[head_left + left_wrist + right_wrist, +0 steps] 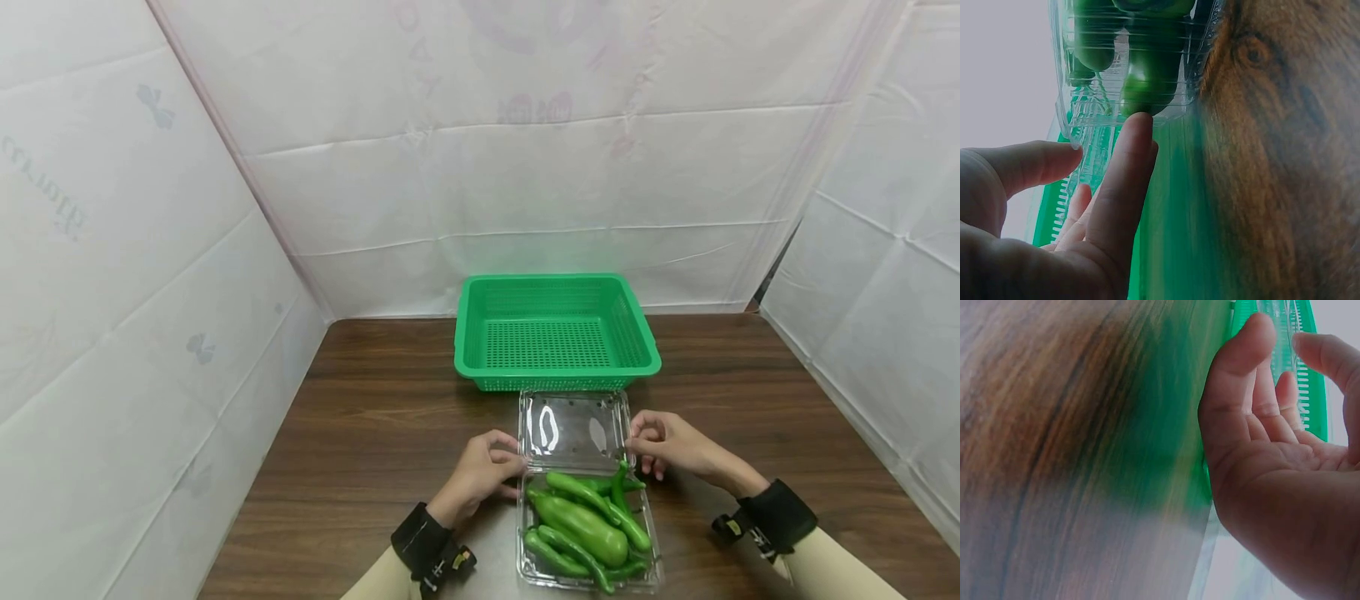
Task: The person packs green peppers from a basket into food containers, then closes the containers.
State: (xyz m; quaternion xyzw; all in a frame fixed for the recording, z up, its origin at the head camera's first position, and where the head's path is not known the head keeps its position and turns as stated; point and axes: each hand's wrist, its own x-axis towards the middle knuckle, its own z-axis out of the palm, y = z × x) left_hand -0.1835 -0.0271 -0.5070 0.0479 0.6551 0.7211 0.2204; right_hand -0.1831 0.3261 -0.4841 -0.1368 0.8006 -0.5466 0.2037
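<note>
Clear clamshell box (pixel 585 533) sits on the table (pixel 360 433) right in front of the person, lid (pixel 573 432) swung open and lying back toward a green basket (pixel 555 332). Inside the box, a heap of green peppers (pixel 585 521), long ones and one fat one. Left hand (pixel 480 475) is at the lid's left edge, near the hinge: the left wrist view shows its fingers (pixel 1125 181) reaching straight to the box's clear wall, thumb up at the rim, so the grip there is loose, fingertips touching rather than clamped. Right hand (pixel 667 446) is at the lid's right edge, and up close thumb and forefinger (pixel 1244 350) pinch the thin clear plastic, the other fingers loosely curled behind. The basket stands just beyond the lid, near the white sheet that walls the table.
</note>
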